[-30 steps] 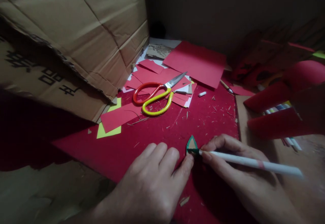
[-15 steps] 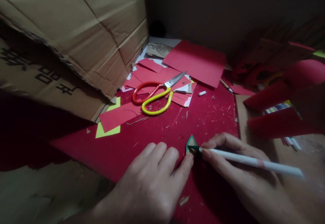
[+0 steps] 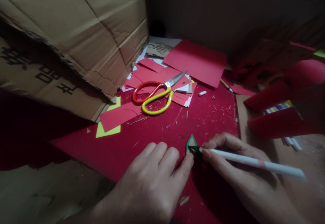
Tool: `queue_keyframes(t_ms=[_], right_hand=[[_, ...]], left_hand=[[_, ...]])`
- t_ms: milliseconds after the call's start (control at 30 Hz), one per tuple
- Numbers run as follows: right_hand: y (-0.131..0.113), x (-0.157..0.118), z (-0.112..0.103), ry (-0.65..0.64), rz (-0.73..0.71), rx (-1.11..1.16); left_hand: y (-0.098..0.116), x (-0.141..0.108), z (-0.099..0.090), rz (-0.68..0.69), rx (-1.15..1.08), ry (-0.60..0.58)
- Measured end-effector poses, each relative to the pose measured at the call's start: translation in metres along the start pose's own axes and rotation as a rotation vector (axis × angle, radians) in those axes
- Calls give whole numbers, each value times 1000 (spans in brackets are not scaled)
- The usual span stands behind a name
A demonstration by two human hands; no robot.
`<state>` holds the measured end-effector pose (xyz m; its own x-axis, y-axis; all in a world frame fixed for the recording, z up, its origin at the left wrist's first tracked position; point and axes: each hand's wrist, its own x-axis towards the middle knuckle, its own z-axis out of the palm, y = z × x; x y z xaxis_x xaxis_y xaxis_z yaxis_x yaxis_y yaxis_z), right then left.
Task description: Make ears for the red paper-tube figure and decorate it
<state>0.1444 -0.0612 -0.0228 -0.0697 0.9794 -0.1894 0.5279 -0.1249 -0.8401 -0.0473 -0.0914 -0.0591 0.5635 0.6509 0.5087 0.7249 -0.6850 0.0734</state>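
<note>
A small pointed cardboard piece (image 3: 192, 142) with a green border lies on the red surface. My left hand (image 3: 154, 176) rests beside it, fingers curled, its thumb pressing the lower end of the piece down. My right hand (image 3: 236, 169) is closed around a white marker (image 3: 254, 161), whose green tip touches the piece near its left edge. The lower part of the piece is hidden by the thumb and the marker's tip. Farther back, scissors (image 3: 158, 97) with one red and one yellow handle lie on red paper scraps (image 3: 149, 76).
A large cardboard box (image 3: 83, 24) stands at the left. Red paper (image 3: 198, 61) lies at the back, with a small white cap (image 3: 202, 93) in front. At the right are red paper tubes (image 3: 276, 120) and several markers (image 3: 291, 142).
</note>
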Motion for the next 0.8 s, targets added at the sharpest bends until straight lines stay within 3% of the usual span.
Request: queue_keyframes(t_ms=[167,300,500,567,667,800], right_hand=[[-1,-1,-1,-32,0,-10],[1,0,-2,-16,60,132],[1,1,-4,-3,60,203],[-2,0,-5,-3,50,193],[-8,-2,-4,2,41,192],[-14,-4,-1,20,76,217]], left_hand=[[0,2,0,-6,-22,-5],[0,1,-2,2,-57,9],[-7,9,-24,-48,-235,-26],[-14,19,-34,-61,-294,-86],[-26,44,-43,-110,-369,-307],[-43,80,-31,-134,-250,-447]])
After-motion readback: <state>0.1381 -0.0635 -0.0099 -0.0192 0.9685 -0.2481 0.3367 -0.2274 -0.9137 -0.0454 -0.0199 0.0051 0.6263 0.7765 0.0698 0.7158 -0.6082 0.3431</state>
